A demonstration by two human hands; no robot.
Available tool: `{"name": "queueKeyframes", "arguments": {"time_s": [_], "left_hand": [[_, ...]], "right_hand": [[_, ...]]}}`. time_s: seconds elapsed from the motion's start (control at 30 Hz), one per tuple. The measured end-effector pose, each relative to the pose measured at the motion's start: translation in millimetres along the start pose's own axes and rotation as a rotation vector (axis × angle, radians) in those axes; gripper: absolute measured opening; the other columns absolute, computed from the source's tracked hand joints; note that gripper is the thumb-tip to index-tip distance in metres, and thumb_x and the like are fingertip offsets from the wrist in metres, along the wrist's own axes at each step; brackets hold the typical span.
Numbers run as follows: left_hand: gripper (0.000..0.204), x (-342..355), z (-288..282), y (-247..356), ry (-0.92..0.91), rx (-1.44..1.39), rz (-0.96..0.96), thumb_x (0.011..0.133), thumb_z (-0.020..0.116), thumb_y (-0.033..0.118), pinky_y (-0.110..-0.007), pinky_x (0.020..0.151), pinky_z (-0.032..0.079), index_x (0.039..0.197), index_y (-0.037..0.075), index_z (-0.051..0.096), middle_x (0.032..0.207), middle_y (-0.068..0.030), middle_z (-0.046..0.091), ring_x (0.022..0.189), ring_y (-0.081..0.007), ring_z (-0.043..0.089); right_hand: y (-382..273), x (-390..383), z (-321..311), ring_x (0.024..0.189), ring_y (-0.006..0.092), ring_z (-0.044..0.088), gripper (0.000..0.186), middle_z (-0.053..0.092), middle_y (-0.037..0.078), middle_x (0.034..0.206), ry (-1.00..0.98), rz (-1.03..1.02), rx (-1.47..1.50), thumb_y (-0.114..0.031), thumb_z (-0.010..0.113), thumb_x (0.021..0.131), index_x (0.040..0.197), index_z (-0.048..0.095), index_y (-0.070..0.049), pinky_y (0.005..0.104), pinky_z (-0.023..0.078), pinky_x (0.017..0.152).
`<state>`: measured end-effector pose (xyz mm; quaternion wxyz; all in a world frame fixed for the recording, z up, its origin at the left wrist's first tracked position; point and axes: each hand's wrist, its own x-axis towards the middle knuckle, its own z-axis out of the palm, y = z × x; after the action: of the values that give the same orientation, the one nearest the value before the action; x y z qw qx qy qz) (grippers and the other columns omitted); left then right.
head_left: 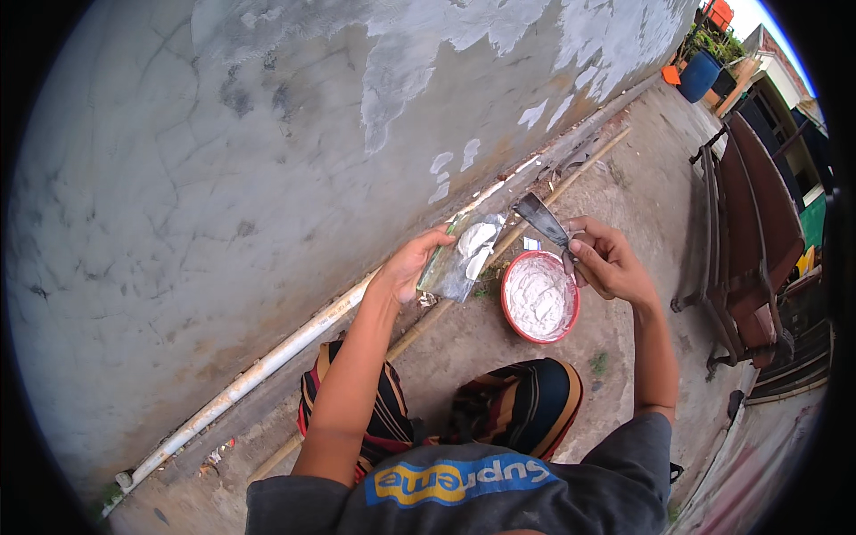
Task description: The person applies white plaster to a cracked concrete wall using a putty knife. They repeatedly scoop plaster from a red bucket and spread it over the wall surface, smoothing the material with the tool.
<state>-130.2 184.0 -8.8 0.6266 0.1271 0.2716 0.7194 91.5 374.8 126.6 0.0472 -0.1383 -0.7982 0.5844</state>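
My left hand (417,260) grips the edge of a flat glass-like plate (450,283), held tilted in front of the wall. A dollop of white putty (477,239) lies on the plate. In my right hand (611,260) is a putty knife (541,219), its dark, broad blade pointing up and left toward the plate, apart from it. The fingers cover most of its handle. Below the knife, a red bowl (575,319) of the same white paste stands on the ground, just left of my right wrist.
The grey wall (223,178) has white patches (406,67) higher up. A white pipe (267,364) and a bamboo pole (415,332) run along its foot. At the right stands a brown bench (749,241); a blue barrel (699,77) is farther off. My bent knees are close below the bowl.
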Motion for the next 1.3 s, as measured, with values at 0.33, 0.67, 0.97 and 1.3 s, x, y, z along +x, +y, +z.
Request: {"name": "queueKeyframes", "arguments": {"time_s": [0.33, 0.67, 0.97, 1.3], "left_hand": [[0.045, -4.9, -0.6, 6.4, 0.067, 0.155, 0.030, 0.094, 0.051, 0.012, -0.032, 0.082, 0.058, 0.135, -0.003, 0.040, 0.119, -0.0135, 0.060, 0.099, -0.0169, 0.066], [0.046, -2.7, -3.1, 5.8, 0.077, 0.088, 0.032, 0.094, 0.050, 0.012, -0.032, 0.083, 0.058, 0.136, -0.002, 0.040, 0.119, -0.0131, 0.060, 0.100, -0.0173, 0.066], [0.080, -8.8, -0.3, 6.1, 0.277, 0.816, -0.106, 0.087, 0.058, 0.031, -0.037, 0.116, 0.018, 0.150, -0.004, 0.022, 0.155, -0.0206, 0.024, 0.144, -0.0290, 0.022], [0.081, -2.5, -16.7, 0.7, 0.141, 0.866, -0.130, 0.089, 0.056, 0.032, -0.038, 0.118, 0.013, 0.151, -0.004, 0.018, 0.157, -0.0222, 0.018, 0.146, -0.0309, 0.017]], "right_hand": [[2.1, 8.6, 2.3, 0.062, 0.0199, 0.054, 0.035, 0.055, 0.006, 0.073, 0.241, -0.573, -1.051, -0.008, 0.069, 0.080, 0.114, 0.070, -0.018, 0.0327, 0.044, 0.053], [21.0, -1.4, 4.9, 0.064, 0.0202, 0.056, 0.037, 0.058, 0.006, 0.074, 0.245, -0.610, -0.939, -0.006, 0.069, 0.079, 0.114, 0.070, -0.016, 0.0342, 0.045, 0.056], [13.7, 5.7, -13.7, 0.059, 0.0191, 0.059, 0.016, 0.062, 0.008, 0.068, 0.030, -0.117, -0.601, -0.012, 0.054, 0.095, 0.104, 0.062, -0.002, 0.0330, 0.046, 0.058], [27.7, 13.3, -11.7, 0.055, 0.0177, 0.056, 0.016, 0.061, 0.009, 0.061, -0.138, -0.064, -0.608, -0.015, 0.052, 0.096, 0.095, 0.060, -0.001, 0.0342, 0.043, 0.057]]}}
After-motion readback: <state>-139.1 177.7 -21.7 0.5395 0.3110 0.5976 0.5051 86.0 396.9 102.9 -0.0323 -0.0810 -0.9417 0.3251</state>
